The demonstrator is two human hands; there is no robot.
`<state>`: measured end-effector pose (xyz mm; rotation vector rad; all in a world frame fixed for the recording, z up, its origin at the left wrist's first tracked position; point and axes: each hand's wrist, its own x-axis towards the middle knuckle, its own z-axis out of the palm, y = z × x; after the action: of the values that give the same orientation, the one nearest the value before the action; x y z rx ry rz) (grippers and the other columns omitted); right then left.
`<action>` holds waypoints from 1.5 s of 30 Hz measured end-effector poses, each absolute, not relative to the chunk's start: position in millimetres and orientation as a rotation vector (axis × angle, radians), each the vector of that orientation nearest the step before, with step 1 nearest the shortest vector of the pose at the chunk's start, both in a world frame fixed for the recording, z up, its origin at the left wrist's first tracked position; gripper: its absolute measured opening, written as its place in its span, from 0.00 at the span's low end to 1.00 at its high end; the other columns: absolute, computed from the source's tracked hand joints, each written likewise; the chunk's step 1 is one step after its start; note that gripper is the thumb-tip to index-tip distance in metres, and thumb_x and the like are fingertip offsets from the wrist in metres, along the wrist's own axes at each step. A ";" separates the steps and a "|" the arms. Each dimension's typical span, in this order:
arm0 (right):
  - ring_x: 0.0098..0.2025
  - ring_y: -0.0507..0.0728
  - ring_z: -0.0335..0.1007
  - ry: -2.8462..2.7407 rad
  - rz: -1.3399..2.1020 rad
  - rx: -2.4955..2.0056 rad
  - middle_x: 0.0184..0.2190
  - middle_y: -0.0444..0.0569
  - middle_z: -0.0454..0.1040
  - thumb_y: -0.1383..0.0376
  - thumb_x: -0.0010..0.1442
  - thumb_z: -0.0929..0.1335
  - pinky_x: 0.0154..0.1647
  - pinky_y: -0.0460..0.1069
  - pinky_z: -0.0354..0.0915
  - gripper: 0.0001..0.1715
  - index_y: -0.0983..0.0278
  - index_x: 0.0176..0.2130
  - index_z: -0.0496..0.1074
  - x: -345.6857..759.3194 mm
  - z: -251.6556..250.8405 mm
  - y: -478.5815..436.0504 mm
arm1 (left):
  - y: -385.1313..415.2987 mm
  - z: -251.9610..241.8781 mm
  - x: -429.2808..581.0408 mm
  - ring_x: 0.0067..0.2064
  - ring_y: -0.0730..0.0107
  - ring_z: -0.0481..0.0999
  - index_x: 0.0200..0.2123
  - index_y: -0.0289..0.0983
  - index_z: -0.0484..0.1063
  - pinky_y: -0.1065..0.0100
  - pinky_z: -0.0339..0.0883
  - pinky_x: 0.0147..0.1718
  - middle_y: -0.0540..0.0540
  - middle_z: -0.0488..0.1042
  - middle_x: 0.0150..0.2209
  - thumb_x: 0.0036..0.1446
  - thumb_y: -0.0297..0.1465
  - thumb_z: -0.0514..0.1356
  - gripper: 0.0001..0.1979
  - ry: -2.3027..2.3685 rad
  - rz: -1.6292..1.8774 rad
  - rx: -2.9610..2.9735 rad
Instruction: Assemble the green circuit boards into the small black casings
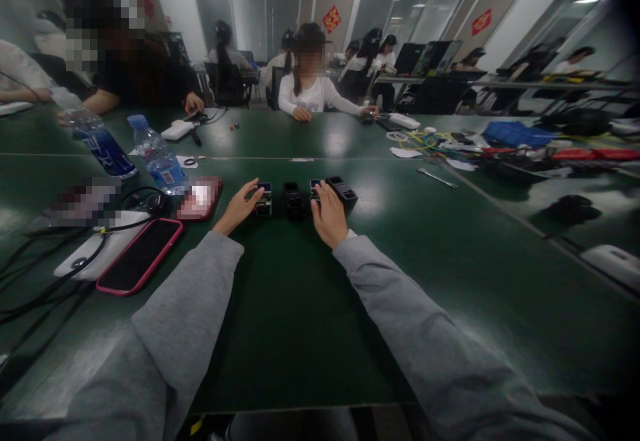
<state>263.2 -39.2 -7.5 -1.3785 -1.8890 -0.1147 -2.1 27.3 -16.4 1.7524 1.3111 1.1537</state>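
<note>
"Grey sleeves [425, 321] reach forward from the near edge of a green table [295, 341], bare hands at their ends."

"And the hands themselves?"

"Apart, with a gap between them. The left hand [240, 208] lies with its fingers at the near-left side of a small circuit board [263, 200]. The right hand [330, 216] is palm down, its fingers over a second board [314, 190], partly covered. Whether either hand grips its board, one cannot tell."

"What stands around them?"

"A black gadget [292, 198] sits between the hands, touched by neither. Just beyond the right hand, a larger black box [343, 191] rests tilted to the line of the others. All four pieces form a short row on the table."

"And off to the left?"

"A phone in a pink case [140, 258] beside a white box [87, 254], a red phone [200, 199] nearer the left hand, and two water bottles [159, 161] behind."

"To the right?"

"A wrench [437, 177], then a tangle of cables [430, 139] and a blue bag [520, 134]. Across the table sits a person in a white top [311, 96], one arm stretched sideways along the tabletop."
</note>
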 end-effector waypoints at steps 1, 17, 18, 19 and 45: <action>0.68 0.62 0.50 -1.883 -0.087 -1.383 0.65 0.60 0.56 0.60 0.69 0.54 0.66 0.63 0.53 0.28 0.69 0.63 0.59 265.0 -11.7 -35.4 | 27.3 -16.4 -2.1 0.58 0.56 0.71 0.62 0.42 0.63 0.56 0.66 0.53 0.38 0.68 0.60 0.58 0.50 0.57 0.32 1.309 1.155 1.747; 0.65 0.59 0.54 -2.204 -0.201 -1.214 0.62 0.51 0.63 0.64 0.67 0.59 0.66 0.59 0.52 0.23 0.63 0.60 0.63 257.2 1.0 -50.6 | 30.0 -19.5 -1.8 0.57 0.54 0.71 0.61 0.40 0.65 0.53 0.68 0.53 0.38 0.71 0.57 0.58 0.49 0.58 0.32 1.267 1.175 1.787; 0.65 0.58 0.55 -2.251 -0.202 -1.200 0.62 0.51 0.63 0.66 0.67 0.58 0.66 0.58 0.52 0.24 0.63 0.61 0.62 256.7 0.8 -51.3 | 31.3 -21.0 -1.9 0.57 0.54 0.71 0.60 0.40 0.65 0.53 0.68 0.53 0.38 0.72 0.56 0.57 0.49 0.58 0.32 1.273 1.178 1.785; 0.65 0.57 0.55 -2.280 -0.205 -1.196 0.63 0.50 0.62 0.66 0.67 0.58 0.65 0.58 0.52 0.25 0.63 0.62 0.61 256.4 0.1 -51.4 | 32.2 -22.1 -1.9 0.56 0.54 0.72 0.60 0.41 0.65 0.53 0.68 0.53 0.38 0.72 0.56 0.57 0.49 0.59 0.31 1.278 1.184 1.782; 0.55 0.67 0.66 -1.943 -0.041 -1.752 0.60 0.63 0.58 0.54 0.66 0.58 0.53 0.60 0.68 0.36 0.68 0.67 0.51 335.0 -21.0 -12.9 | 35.1 -22.8 -4.3 0.54 0.56 0.74 0.60 0.42 0.65 0.52 0.69 0.52 0.39 0.72 0.55 0.58 0.47 0.58 0.29 1.298 1.161 1.775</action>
<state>335.0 -12.9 -21.0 -1.7523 -1.9429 -0.0413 -4.3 35.1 -22.8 1.7753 1.2979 1.1605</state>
